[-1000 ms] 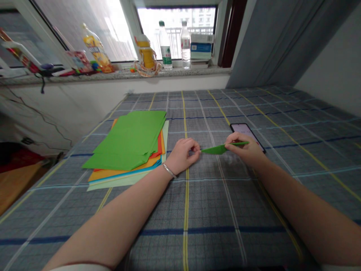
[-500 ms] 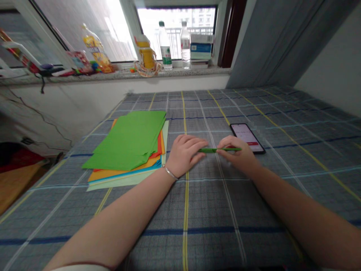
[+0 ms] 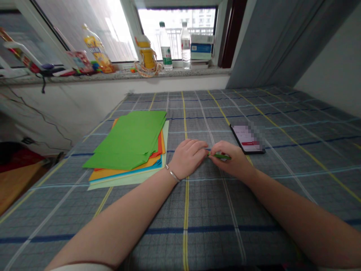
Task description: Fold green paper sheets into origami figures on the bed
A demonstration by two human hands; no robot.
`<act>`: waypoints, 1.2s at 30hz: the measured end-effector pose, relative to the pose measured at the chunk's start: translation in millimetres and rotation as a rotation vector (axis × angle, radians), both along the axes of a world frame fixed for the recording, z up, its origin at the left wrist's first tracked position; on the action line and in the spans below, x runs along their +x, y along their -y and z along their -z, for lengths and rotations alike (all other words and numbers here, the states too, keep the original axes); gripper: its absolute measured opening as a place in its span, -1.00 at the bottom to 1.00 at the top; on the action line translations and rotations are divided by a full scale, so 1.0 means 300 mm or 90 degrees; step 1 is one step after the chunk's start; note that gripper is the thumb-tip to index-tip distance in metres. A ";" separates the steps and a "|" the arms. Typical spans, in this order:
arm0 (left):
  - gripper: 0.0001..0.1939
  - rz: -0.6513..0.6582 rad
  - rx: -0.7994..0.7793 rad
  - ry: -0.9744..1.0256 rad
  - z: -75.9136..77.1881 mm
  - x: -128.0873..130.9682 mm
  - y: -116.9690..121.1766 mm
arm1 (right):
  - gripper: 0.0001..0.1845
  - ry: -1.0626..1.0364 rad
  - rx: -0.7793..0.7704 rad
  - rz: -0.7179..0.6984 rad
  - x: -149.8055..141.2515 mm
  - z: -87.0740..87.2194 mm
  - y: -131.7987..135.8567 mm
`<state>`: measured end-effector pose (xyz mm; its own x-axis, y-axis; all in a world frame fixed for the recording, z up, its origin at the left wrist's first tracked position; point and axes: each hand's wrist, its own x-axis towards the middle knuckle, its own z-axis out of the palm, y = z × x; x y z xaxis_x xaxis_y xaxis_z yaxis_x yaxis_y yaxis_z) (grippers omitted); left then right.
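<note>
A thin rolled strip of green paper (image 3: 221, 156) sits between my hands, with most of its length hidden by my fingers. My right hand (image 3: 231, 160) pinches it between thumb and fingertips. My left hand (image 3: 187, 158) is curled, its fingertips meeting the strip's left end. A stack of coloured paper sheets (image 3: 126, 141), green on top with orange and pale green beneath, lies just left of my left hand. A bangle (image 3: 172, 173) circles my left wrist.
A smartphone (image 3: 248, 138) with a blurred screen lies just beyond my right hand, on a blue-grey plaid cover (image 3: 197, 210). Along the back runs a stone windowsill (image 3: 121, 75) holding bottles, a yellow container and boxes. A grey curtain hangs at the right.
The green paper has gone from a flat pointed fold to a thin roll. My hands have drawn closer together, and less of the paper shows between them.
</note>
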<state>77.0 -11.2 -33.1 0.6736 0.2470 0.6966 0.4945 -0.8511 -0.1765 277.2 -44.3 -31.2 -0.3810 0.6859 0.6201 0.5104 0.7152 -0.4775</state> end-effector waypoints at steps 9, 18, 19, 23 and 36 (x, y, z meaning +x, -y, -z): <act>-0.88 -0.056 0.067 0.047 0.023 -0.001 -0.007 | -0.92 0.011 0.007 0.036 0.006 -0.008 0.005; -0.86 -0.149 -0.051 0.129 0.043 -0.022 -0.037 | -0.91 0.056 -0.009 0.133 0.031 -0.007 0.000; -0.86 -0.153 -0.052 0.136 0.042 -0.023 -0.039 | -0.90 0.060 -0.004 0.134 0.031 -0.007 0.001; -0.86 -0.164 -0.045 0.162 0.039 -0.021 -0.041 | -0.90 0.065 -0.001 0.147 0.027 -0.010 0.006; -0.55 -0.213 -0.271 0.336 0.087 -0.041 -0.092 | -0.86 0.088 -0.023 0.090 0.032 0.004 0.006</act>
